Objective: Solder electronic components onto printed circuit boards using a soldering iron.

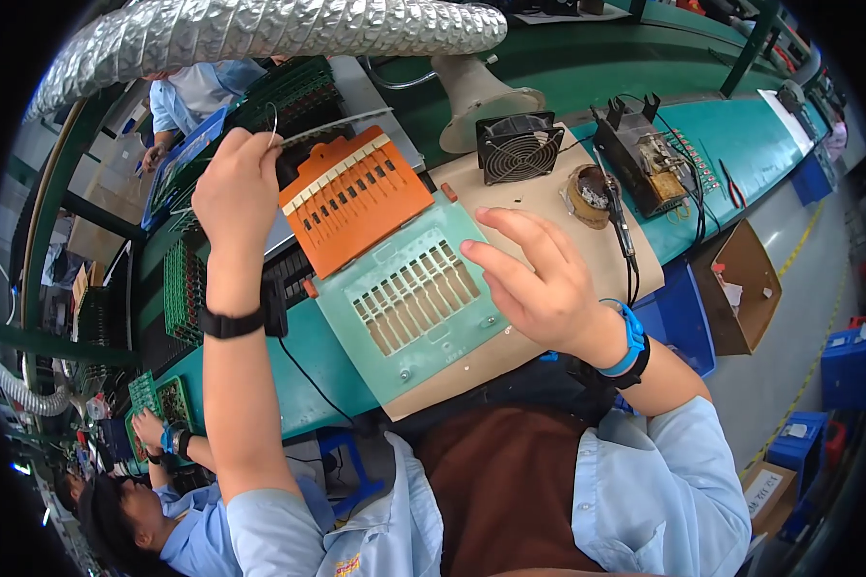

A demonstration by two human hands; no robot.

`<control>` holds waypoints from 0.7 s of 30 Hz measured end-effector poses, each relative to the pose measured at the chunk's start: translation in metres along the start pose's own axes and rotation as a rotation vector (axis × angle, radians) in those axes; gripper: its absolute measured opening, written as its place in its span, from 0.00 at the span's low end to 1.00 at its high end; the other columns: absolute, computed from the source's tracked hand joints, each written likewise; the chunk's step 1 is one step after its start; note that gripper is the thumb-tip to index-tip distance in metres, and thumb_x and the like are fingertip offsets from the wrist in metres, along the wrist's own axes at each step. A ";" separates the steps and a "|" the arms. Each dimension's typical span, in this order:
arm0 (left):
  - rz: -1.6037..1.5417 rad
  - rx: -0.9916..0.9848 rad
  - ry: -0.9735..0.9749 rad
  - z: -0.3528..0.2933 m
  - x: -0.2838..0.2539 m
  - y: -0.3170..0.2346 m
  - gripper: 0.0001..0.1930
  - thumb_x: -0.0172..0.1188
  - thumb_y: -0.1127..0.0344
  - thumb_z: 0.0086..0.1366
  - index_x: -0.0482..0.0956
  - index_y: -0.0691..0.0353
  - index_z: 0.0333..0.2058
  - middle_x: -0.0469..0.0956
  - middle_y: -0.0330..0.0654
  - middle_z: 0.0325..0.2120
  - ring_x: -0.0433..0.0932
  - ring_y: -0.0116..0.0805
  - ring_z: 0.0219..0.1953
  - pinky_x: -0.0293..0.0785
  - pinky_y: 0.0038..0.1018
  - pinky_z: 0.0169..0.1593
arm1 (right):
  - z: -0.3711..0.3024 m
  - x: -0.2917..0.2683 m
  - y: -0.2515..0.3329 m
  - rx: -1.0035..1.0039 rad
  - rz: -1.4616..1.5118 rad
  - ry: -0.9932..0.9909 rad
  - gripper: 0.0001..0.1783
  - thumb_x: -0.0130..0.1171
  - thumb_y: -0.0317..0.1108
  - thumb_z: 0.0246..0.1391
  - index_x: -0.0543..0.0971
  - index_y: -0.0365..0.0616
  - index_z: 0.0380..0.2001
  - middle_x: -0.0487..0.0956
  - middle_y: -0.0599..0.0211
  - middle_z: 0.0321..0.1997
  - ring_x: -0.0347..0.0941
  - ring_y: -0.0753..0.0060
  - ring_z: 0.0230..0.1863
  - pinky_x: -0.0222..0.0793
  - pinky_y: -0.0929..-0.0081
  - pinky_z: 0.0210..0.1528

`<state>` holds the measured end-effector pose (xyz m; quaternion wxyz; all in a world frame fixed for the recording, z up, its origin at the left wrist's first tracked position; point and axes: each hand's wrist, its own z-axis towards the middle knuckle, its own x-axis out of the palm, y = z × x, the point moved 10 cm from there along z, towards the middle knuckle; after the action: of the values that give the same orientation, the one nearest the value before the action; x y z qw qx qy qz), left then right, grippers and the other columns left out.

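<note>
1 green slotted plate [428, 347], partly on brown paper [496, 197], adjoining 1 orange tray [399, 207]; probably stiff, light; best held by its rims. Right hand [539, 286]: fingers spread at the plate's edge. Left hand [229, 197]: fingertips together; contents cannot be told.

A silver duct [260, 31] runs along the top. A black fan [520, 150] stands near a pale funnel [481, 99]. Pliers [732, 183] lie farther right.

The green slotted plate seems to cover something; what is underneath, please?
Under the green slotted plate, a brown sheet shows through the slots and past the lower edge. Whatever lies beneath its solid parts is covered.
</note>
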<state>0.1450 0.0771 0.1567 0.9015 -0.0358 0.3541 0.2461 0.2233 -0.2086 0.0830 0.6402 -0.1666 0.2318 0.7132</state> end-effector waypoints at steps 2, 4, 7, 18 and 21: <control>0.023 -0.025 0.023 0.011 0.026 0.013 0.05 0.64 0.63 0.68 0.89 0.49 0.37 0.82 0.36 0.34 0.83 0.46 0.34 0.78 0.38 0.35 | -0.008 0.001 -0.009 0.047 0.012 0.038 0.29 0.67 0.17 0.40 0.84 0.43 0.51 0.80 0.53 0.59 0.81 0.50 0.54 0.78 0.61 0.52; 0.078 -0.081 0.063 0.021 0.047 0.028 0.06 0.63 0.63 0.68 0.89 0.48 0.38 0.83 0.36 0.36 0.84 0.47 0.37 0.79 0.41 0.37 | -0.013 -0.002 -0.014 0.069 0.016 0.044 0.29 0.68 0.17 0.40 0.84 0.43 0.51 0.80 0.53 0.59 0.81 0.49 0.54 0.78 0.61 0.52; 0.084 -0.111 0.077 0.033 0.069 0.043 0.07 0.63 0.62 0.68 0.90 0.47 0.38 0.84 0.36 0.38 0.85 0.48 0.39 0.80 0.42 0.39 | -0.017 -0.006 -0.021 0.110 0.018 0.055 0.29 0.68 0.17 0.40 0.84 0.43 0.50 0.80 0.52 0.59 0.81 0.49 0.54 0.78 0.61 0.51; 0.115 -0.186 0.135 0.040 0.120 0.080 0.07 0.63 0.61 0.69 0.90 0.45 0.39 0.86 0.35 0.41 0.86 0.47 0.42 0.82 0.42 0.42 | -0.031 -0.006 -0.034 0.169 0.056 0.131 0.29 0.69 0.17 0.40 0.84 0.43 0.51 0.80 0.52 0.59 0.83 0.53 0.51 0.79 0.62 0.49; 0.107 -0.191 0.116 0.037 0.122 0.087 0.07 0.63 0.60 0.69 0.91 0.44 0.40 0.86 0.36 0.41 0.86 0.48 0.42 0.82 0.42 0.42 | -0.034 -0.004 -0.036 0.186 0.078 0.141 0.29 0.69 0.18 0.40 0.84 0.44 0.51 0.80 0.52 0.59 0.83 0.54 0.51 0.79 0.62 0.49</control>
<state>0.2041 0.2129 0.1141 0.8575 -0.1167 0.3821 0.3242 0.2579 -0.2274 0.0527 0.6069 -0.1470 0.3478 0.6994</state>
